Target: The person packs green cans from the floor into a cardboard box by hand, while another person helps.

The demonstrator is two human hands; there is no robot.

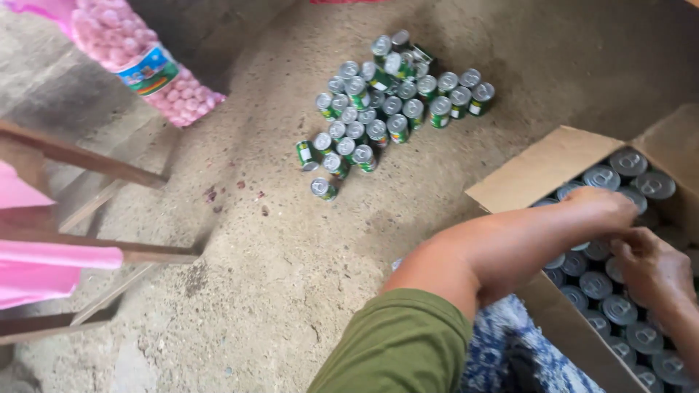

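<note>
An open cardboard box (542, 167) at the right holds several silver-topped cans (619, 309) packed upright. My left hand (601, 207), on an arm with a green sleeve, reaches across into the box and rests over the cans; its fingers curl down out of sight. My right hand (652, 269) lies just beside it, over the cans in the middle of the box, fingers bent toward the left hand. Whether either hand grips a can is hidden.
A cluster of green-labelled cans (386, 109) stands on the concrete floor, a few tipped over. A pink mesh sack of round bulbs (138, 62) lies top left. Wooden bars (87, 164) and pink sheeting (44, 266) are at the left. Blue patterned cloth (502, 349) covers my lap.
</note>
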